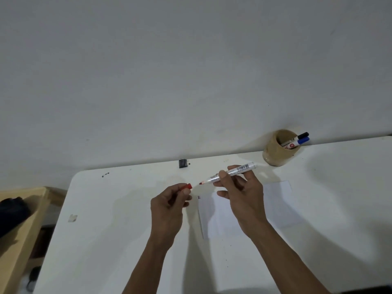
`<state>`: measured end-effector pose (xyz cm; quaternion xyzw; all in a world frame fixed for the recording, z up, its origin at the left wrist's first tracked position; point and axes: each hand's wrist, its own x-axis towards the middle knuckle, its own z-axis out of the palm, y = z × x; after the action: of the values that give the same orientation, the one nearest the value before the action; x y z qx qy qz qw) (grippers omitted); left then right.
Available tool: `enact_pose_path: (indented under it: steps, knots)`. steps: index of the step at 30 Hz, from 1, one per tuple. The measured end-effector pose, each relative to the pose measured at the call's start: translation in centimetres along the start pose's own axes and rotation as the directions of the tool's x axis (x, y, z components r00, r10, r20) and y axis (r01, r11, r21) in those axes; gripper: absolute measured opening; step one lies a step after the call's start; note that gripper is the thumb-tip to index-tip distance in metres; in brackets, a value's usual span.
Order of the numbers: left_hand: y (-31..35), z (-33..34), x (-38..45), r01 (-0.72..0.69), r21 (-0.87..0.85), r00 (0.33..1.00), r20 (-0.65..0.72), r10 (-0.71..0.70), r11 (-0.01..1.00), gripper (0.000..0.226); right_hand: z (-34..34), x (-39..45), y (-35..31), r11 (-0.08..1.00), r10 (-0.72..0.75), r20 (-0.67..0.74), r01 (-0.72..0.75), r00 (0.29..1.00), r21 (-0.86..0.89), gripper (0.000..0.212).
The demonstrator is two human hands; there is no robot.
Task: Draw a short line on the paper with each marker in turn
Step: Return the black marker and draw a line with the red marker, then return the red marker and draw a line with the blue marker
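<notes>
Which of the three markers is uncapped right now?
The red marker in the right hand: its tip is bare, and the left hand holds its red cap. The black-capped marker and blue-capped marker stay in the cup.

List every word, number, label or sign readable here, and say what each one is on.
No text can be read.
Red marker in the right hand: barcode and printed label on the barrel, too small and blurred to read.
Markers in the pen holder: a round red emblem and printing on one barrel, unreadable.
Paper: two short drawn strokes near its far left corner, no words.
</notes>
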<state>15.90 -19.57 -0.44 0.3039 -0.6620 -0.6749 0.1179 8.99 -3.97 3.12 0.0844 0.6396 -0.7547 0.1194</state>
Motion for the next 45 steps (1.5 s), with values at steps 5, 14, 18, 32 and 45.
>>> enact_pose_path:
  steps: [5,14,18,32,45]
  knots:
    - [0.5,-0.4,-1.4,-0.025,-0.056,0.999,0.027,0.026,0.998,0.013,1.0,-1.5,-0.3,1.0,-0.015,0.012,0.015,1.0,-0.013,0.02]
    - [1.0,-1.2,-2.3,-0.073,-0.014,0.994,0.078,0.074,0.997,0.013,1.8,-3.2,0.0,1.0,-0.017,0.028,0.018,0.999,-0.019,0.018]
    - [1.1,-1.2,-2.3,-0.092,-0.003,0.99,0.103,0.092,0.996,0.013,2.0,-3.7,0.0,1.0,-0.013,0.023,0.013,1.0,-0.016,0.017]
    - [2.4,1.0,-1.0,-0.118,0.066,0.937,0.339,0.089,0.991,0.011,-4.4,-3.0,-2.4,0.999,-0.019,-0.09,0.023,0.996,0.038,0.019]
    - [6.1,12.9,-0.6,-0.344,0.318,0.867,0.468,0.169,0.883,0.002,-13.4,3.2,-5.2,0.559,-0.134,0.335,0.35,0.933,-0.752,0.023]
